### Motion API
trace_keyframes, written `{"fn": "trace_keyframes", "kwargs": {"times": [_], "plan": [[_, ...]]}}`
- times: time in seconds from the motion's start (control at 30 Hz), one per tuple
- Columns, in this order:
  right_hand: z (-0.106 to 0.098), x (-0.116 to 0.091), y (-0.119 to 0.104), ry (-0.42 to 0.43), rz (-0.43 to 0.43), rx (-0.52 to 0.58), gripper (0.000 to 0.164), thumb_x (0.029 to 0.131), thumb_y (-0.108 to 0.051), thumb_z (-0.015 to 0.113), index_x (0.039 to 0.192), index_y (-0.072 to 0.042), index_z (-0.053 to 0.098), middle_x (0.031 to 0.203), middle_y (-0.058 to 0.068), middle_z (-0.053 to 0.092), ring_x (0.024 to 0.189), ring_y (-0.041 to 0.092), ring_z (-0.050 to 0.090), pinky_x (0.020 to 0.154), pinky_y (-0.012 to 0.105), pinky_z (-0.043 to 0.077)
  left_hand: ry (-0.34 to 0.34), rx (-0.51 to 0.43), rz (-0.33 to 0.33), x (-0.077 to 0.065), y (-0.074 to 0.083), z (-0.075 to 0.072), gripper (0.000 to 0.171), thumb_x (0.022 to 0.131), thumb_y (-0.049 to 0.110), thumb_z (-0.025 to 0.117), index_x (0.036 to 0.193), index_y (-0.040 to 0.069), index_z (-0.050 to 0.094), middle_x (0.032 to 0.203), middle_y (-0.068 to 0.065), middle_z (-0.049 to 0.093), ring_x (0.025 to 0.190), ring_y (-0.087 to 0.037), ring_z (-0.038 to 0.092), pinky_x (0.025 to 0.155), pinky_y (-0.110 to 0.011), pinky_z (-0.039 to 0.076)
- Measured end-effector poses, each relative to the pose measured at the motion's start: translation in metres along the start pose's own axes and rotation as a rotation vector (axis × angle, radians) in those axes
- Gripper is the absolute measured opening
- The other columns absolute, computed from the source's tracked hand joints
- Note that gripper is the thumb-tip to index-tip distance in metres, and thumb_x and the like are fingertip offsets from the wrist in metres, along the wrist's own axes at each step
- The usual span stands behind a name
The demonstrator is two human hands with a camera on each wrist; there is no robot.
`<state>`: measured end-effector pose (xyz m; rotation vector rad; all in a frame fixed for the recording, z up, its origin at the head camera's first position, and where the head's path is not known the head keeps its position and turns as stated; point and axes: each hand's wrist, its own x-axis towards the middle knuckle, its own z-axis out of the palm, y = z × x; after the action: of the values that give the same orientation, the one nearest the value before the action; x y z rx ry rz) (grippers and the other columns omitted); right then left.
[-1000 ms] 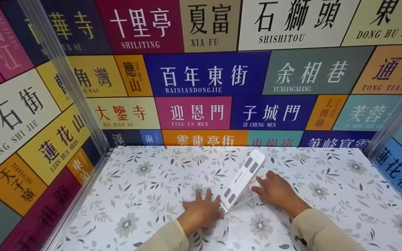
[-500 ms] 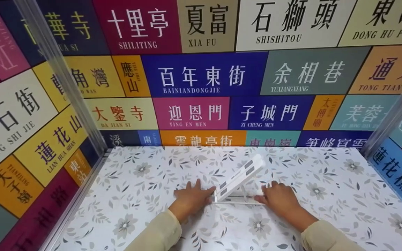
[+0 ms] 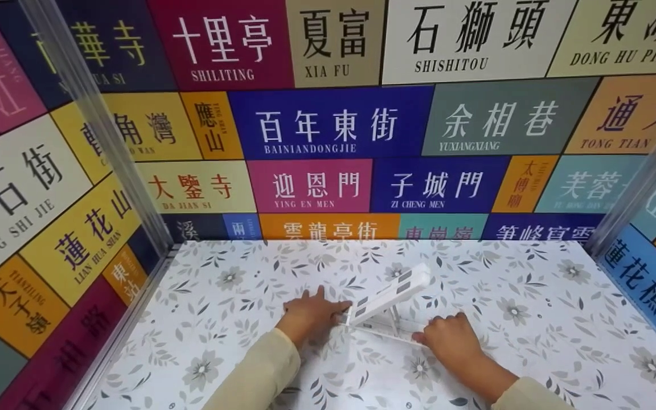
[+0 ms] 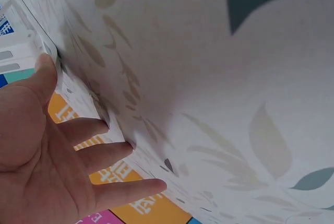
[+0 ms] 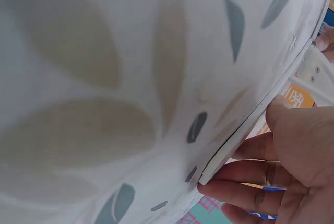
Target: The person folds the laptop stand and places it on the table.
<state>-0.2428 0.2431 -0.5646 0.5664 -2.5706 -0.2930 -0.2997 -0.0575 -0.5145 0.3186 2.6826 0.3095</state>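
Observation:
A white folding stand point(image 3: 388, 299) is on the flower-patterned table, its slotted upper panel tilted up to the right over a flat base, with a thin strut between them. At its left, hinged end is my left hand point(image 3: 312, 314). The thumb touches the stand's white corner point(image 4: 49, 51) in the left wrist view, while the other fingers spread straight over the table. My right hand point(image 3: 452, 343) pinches the right end of the base. In the right wrist view, its thumb and fingers point(image 5: 250, 174) hold the white base bar point(image 5: 224, 158); part of the bar is hidden behind the hand.
The flower-patterned tabletop point(image 3: 237, 319) ends at a back wall point(image 3: 328, 122) covered with coloured name panels. Clear upright posts point(image 3: 106, 142) stand at the left and right corners. Side walls carry similar panels.
The stand's upper panel has tilted lower, and its base has turned so its right end comes nearer me. My left hand shifted left and slightly away; my right hand came nearer with the base.

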Motion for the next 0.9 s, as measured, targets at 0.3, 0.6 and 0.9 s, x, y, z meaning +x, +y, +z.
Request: {"fn": "trace_keyframes", "kwargs": {"times": [0.3, 0.6, 0.9], "plan": [[-0.003, 0.0, -0.001, 0.023, -0.016, 0.0, 0.052, 0.083, -0.049, 0.076, 0.053, -0.01, 0.059, 0.052, 0.003, 0.054, 0.045, 0.025, 0.05, 0.054, 0.042, 0.044, 0.0, -0.105, -0.009, -0.001, -0.002, 0.0, 0.046, 0.105, 0.045, 0.05, 0.15, 0.053, 0.042, 0.17, -0.01, 0.023, 0.155, -0.047, 0.018, 0.117, -0.074, 0.018], [-0.009, 0.003, 0.004, -0.058, 0.024, 0.1, 0.057, 0.084, -0.05, 0.077, 0.052, -0.01, 0.052, 0.052, 0.004, 0.051, 0.046, 0.025, 0.05, 0.053, 0.044, 0.044, 0.093, 0.08, 0.117, 0.001, 0.003, 0.008, 0.051, 0.106, 0.034, 0.052, 0.156, 0.035, 0.041, 0.165, -0.014, 0.033, 0.151, -0.043, 0.031, 0.116, -0.067, 0.029], [-0.022, 0.004, 0.02, -0.276, 0.017, 0.281, 0.051, 0.095, -0.053, 0.065, 0.064, -0.013, 0.059, 0.066, 0.005, 0.057, 0.061, 0.026, 0.058, 0.059, 0.047, 0.049, 0.18, -0.066, 0.259, -0.005, 0.027, 0.007, 0.071, 0.098, 0.056, 0.059, 0.156, 0.017, 0.043, 0.161, -0.009, 0.043, 0.149, -0.033, 0.039, 0.12, -0.05, 0.034]]}}
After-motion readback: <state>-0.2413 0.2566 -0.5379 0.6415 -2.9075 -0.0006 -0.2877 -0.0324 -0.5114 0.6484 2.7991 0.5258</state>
